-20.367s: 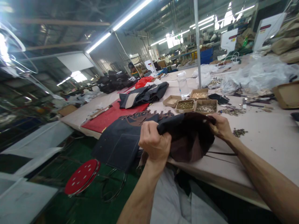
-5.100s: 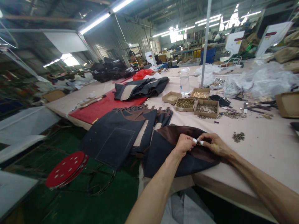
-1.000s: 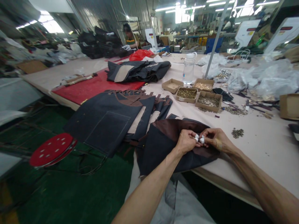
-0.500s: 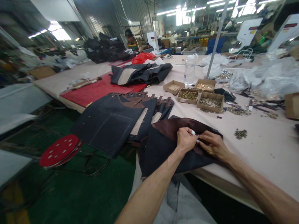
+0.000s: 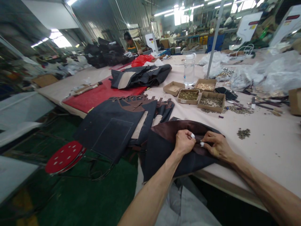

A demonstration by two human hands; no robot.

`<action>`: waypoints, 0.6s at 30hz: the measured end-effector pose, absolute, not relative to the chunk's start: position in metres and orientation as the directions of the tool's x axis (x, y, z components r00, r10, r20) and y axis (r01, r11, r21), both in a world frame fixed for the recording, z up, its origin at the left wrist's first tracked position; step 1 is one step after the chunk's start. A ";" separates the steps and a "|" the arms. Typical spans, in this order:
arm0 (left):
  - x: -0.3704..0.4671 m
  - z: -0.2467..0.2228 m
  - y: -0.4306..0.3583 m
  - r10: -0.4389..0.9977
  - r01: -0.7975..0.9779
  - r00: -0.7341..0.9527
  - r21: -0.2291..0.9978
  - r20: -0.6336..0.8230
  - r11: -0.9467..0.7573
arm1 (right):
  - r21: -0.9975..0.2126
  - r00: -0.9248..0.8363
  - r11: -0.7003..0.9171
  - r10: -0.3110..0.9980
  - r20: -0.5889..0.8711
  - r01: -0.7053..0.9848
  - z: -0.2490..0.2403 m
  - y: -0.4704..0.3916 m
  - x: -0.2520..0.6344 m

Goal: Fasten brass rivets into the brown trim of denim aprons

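A dark fabric piece with a brown panel (image 5: pixel 164 128) lies over the table's front edge. On the brown part, my left hand (image 5: pixel 185 142) is closed, with a white covering on one fingertip; whatever it pinches is too small to name. Just right of it my right hand (image 5: pixel 216 145), its thumb also tipped in white, is closed in a pinch on something I cannot make out. A small gap separates the hands. Beyond them stand cardboard trays of small metal parts (image 5: pixel 211 102), and a little pile of metal pieces (image 5: pixel 243 133) lies to the right.
Stacked dark fabric pieces (image 5: pixel 113 122) lie left of my hands. A clear bottle (image 5: pixel 189 70) stands behind the trays, beside a metal pole (image 5: pixel 214 40). Tools (image 5: pixel 268 103) and plastic bags (image 5: pixel 277 77) are at the right. A red stool (image 5: pixel 64 157) is lower left. A person (image 5: pixel 131 44) sits far back.
My hands have moved slightly apart on the brown panel; before, their fingertips met. The camera view has shifted a little.
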State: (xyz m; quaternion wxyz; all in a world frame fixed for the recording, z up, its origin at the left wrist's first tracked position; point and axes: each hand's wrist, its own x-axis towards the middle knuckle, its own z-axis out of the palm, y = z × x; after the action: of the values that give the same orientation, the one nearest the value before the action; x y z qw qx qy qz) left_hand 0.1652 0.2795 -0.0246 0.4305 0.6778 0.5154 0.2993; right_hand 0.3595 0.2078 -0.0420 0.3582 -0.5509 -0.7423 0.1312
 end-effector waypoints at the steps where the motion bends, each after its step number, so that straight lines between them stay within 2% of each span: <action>1: 0.164 -0.025 0.278 0.954 0.442 0.298 0.891 -0.038 -0.103 | -0.593 -0.136 0.345 0.920 0.368 0.727 -0.041 0.208 0.359; 5: 0.164 -0.023 0.276 0.943 0.432 0.331 0.895 -0.047 -0.107 | -0.625 -0.123 0.295 0.945 0.304 0.723 -0.039 0.209 0.358; 8: 0.169 -0.018 0.276 0.957 0.469 0.286 0.877 -0.043 -0.101 | -0.662 -0.064 0.236 0.960 0.273 0.711 -0.041 0.212 0.358; 13: 0.180 -0.008 0.279 0.986 0.593 0.160 0.802 -0.039 -0.064 | -0.729 0.021 0.102 0.987 0.157 0.677 -0.044 0.219 0.359; 18: 0.188 0.001 0.288 0.982 0.706 0.156 0.707 -0.106 -0.036 | -0.730 0.119 -0.064 0.993 0.024 0.681 -0.033 0.225 0.356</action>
State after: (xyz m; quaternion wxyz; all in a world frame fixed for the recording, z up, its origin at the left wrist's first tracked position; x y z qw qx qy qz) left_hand 0.1877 0.2878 0.0010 0.3246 0.6876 0.6137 0.2124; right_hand 0.3556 0.2246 -0.0333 0.3050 -0.6830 -0.6125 0.2557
